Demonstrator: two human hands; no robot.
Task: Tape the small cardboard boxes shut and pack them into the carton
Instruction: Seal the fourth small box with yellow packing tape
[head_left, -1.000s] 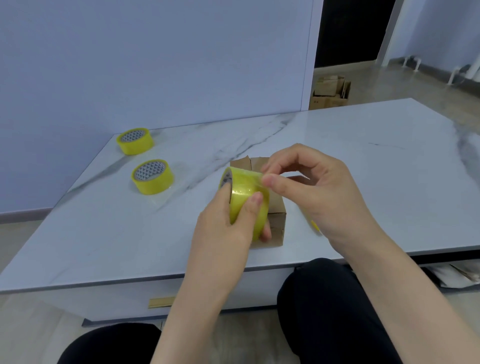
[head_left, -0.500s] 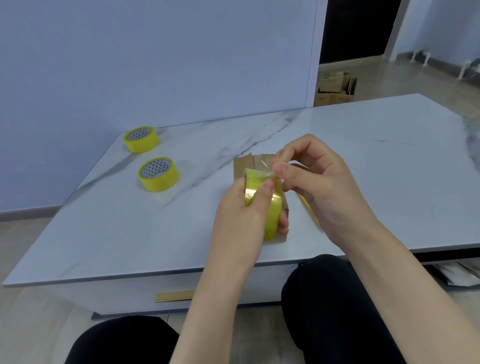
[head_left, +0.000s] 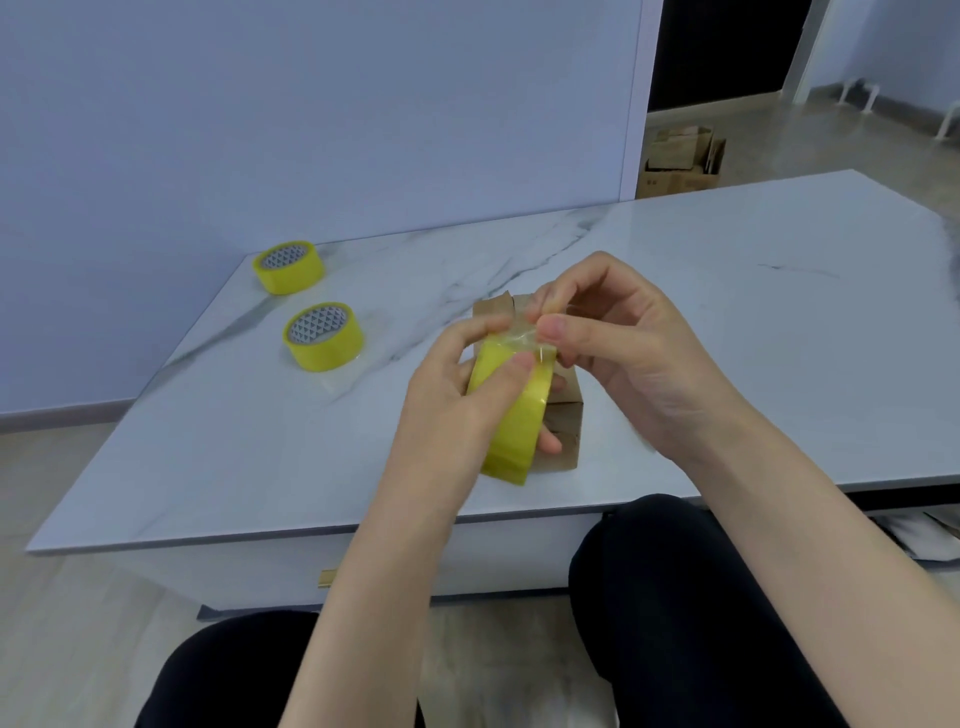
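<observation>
My left hand (head_left: 452, 400) grips the light, stiff yellow tape roll (head_left: 511, 421) just in front of the small cardboard box (head_left: 566, 436) while my right hand (head_left: 623, 353) pinches its flimsy, sticky free end (head_left: 522, 339), probably best held by the edge.

pale blue wall (head_left: 311, 114), marble table (head_left: 727, 322), wood floor (head_left: 831, 140).
</observation>
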